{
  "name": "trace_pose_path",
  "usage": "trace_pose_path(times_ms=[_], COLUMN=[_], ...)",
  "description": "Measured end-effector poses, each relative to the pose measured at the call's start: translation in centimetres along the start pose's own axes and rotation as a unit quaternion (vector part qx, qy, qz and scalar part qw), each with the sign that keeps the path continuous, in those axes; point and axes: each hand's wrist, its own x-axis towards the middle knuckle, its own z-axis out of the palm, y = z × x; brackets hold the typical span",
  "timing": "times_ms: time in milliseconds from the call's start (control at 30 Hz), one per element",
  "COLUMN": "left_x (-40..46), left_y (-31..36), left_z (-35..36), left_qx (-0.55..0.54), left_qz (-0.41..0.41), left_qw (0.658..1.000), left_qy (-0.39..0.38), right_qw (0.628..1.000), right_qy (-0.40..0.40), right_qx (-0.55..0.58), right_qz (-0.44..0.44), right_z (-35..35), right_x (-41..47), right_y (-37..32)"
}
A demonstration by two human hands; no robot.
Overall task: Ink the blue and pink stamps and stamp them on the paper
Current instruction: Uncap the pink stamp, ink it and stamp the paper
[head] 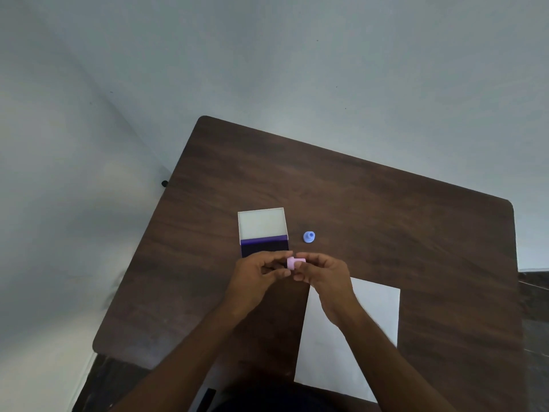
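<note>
The pink stamp (pixel 294 263) lies sideways in the air between both hands, just in front of the ink pad. My left hand (pixel 258 278) pinches its wide end and my right hand (pixel 322 278) holds its narrow handle end. The blue stamp (pixel 309 236) stands alone on the table, right of the ink pad. The ink pad (pixel 264 245) is open, its dark blue pad partly hidden by my left fingers and its white lid (pixel 262 223) folded back. A white sheet of paper (pixel 374 310) lies on the table below my right hand, partly covered by my right forearm.
The dark wooden table (pixel 386 209) stands against a pale wall, its far edge running diagonally. A small black object (pixel 164 183) sits by the wall at the left. Another dark surface (pixel 534 292) shows at the right edge.
</note>
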Motion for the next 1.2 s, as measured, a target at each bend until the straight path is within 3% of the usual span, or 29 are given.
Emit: trace_pose_path(times_ms=[433,600,1000,1200], left_x=[-1.5,-1.7,-2.7,-2.6], left_y=[0.3,0.0,-4.5,-7.2], left_z=[-0.8,-1.8,-5.0,-6.1], left_qx=[-0.002,-0.057,-0.194,-0.063], left_qz=[0.022,0.035,-0.053,-0.069], left_qw=[0.999,0.997,0.972,0.977], left_qy=[0.048,0.035,0.121,0.190], right_qw=[1.000,0.998,0.990,0.987], right_qy=[-0.020,-0.035,-0.078,-0.095], right_qx=[0.014,0.040,0.112,0.115], right_qz=[0.013,0.013,0.044,0.061], right_z=[1.2,1.4,1.4,2.7], right_x=[-1.9,-1.8,-1.4,-1.4], right_y=[-0.8,-0.7,-0.2,0.0])
